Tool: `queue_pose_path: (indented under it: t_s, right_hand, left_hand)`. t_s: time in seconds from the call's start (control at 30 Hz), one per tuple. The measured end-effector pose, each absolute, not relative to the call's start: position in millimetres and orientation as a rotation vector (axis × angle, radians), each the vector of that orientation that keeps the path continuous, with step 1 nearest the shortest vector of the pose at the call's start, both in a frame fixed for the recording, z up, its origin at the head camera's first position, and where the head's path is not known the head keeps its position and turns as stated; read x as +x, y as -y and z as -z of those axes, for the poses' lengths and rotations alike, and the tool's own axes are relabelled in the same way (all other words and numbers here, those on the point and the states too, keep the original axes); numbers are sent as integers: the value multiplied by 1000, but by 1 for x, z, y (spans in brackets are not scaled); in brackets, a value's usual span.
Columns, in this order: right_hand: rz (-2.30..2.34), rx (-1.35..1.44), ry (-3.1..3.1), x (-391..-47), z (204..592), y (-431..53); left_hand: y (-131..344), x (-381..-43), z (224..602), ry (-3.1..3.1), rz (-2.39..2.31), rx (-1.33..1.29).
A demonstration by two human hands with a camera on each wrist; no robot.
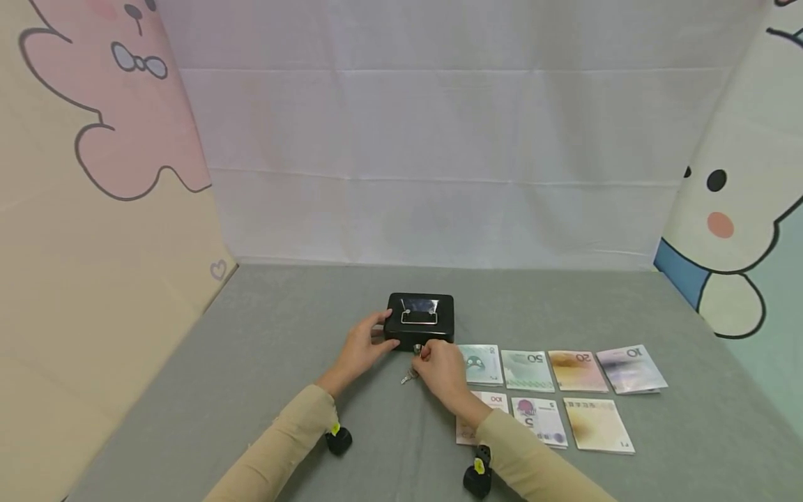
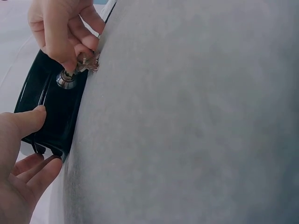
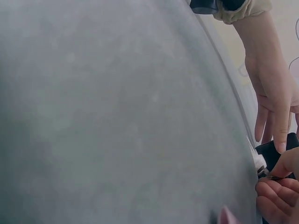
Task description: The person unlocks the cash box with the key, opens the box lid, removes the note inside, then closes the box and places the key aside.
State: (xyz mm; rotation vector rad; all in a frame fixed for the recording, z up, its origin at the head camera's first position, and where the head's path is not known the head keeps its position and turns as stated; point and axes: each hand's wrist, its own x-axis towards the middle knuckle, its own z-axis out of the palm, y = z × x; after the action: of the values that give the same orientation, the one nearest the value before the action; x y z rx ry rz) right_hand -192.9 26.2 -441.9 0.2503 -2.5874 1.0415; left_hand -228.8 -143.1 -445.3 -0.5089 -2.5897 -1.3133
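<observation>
A black cash box [image 1: 444, 329] with a silver handle [image 1: 419, 322] on its lid stands on the grey cloth, lid down. My left hand [image 1: 360, 351] steadies its left end, thumb on the front face and fingers round the side. At the front, my right hand [image 1: 441, 368] pinches a key at the round silver lock [image 2: 66, 81]; its fingers partly cover the key. A second key [image 1: 408, 378] dangles below that hand on a ring. In the left wrist view, the thumb and fingers of the right hand [image 2: 58, 35] meet right at the lock.
Right of the box, stacks of banknotes lie in two rows, among them a green 50 [image 1: 528, 370], a 20 [image 1: 578, 371], a 10 [image 1: 631, 369] and a yellowish 1 [image 1: 599, 424]. My right forearm passes over part of the front row. A white curtain [image 1: 439, 139] hangs behind the table.
</observation>
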Motion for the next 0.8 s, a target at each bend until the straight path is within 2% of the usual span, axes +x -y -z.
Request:
queue_pose_path:
  t_s: [0.8]
  right_hand:
    - [-768,348,2743,-198,434,-16]
  left_hand:
    - [139,-231,447,2555,1264,-500]
